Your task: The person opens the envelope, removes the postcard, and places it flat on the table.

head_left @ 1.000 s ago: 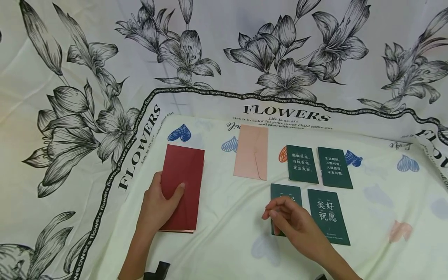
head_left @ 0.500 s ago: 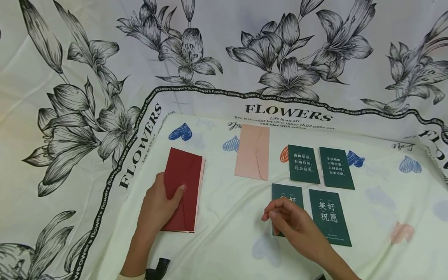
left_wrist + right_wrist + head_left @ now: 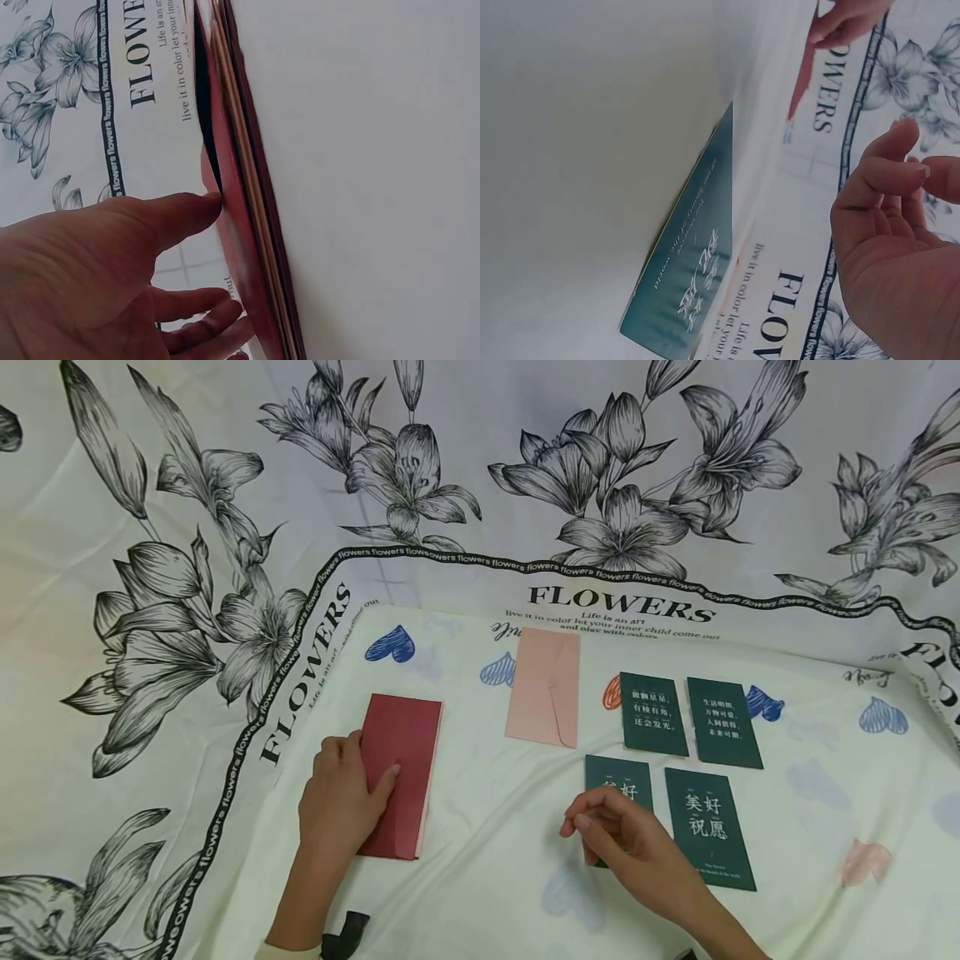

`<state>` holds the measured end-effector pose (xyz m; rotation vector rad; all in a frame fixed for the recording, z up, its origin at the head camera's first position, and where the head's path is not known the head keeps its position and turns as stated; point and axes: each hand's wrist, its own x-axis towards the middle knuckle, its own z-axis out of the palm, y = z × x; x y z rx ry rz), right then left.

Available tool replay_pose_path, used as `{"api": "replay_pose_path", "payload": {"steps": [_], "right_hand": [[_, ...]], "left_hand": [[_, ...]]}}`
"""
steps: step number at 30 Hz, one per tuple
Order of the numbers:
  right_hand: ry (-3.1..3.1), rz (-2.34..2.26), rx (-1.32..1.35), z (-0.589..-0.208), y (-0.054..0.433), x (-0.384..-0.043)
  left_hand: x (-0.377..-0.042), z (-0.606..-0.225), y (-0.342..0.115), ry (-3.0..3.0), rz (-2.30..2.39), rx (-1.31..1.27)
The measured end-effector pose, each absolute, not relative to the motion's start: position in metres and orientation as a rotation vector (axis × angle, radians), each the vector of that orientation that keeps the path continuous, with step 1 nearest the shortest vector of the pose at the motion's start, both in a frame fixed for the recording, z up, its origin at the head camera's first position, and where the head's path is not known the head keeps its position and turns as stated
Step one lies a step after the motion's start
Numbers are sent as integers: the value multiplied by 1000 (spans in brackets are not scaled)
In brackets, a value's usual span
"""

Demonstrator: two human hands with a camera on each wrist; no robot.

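A stack of envelopes (image 3: pixel 411 735) lies at the left of the cloth, red on top, with pink and dark red edges (image 3: pixel 259 202) below. My left hand (image 3: pixel 333 802) holds it by its left side. In the left wrist view the thumb (image 3: pixel 187 214) touches the top envelope, and the other fingers bend beside the near edge. My right hand (image 3: pixel 637 852) hangs loosely curled over the lower left green card (image 3: pixel 617 768), partly hiding it, with nothing between its fingers. Another green card (image 3: pixel 708 827) lies just to its right.
Two more green cards, one on the left (image 3: pixel 652 714) and one on the right (image 3: pixel 724 722), lie farther back. A pink envelope (image 3: pixel 546 685) lies between them and the stack. Heart-printed cloth (image 3: pixel 465 893) covers the surface; a flower-print cloth (image 3: pixel 450 468) hangs behind.
The red envelope stack has shifted slightly toward me and its top has tilted and then flattened. My left hand's fingers have come up along its left edge. The right hand stays in place.
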<state>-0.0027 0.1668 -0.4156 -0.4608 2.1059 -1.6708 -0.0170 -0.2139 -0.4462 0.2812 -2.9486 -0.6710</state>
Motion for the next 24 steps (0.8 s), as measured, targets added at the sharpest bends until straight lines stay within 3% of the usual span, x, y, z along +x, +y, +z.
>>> {"api": "replay_pose_path", "payload": {"steps": [12,24], "right_hand": [[2259,-1552,-493,-408,170,-14],[2490,-1350,-505,-413,172,-78]], "left_hand": [[-9,-437,-211,-2934,-646,311],[-3,-431,-196,-2875,-744,199]]}}
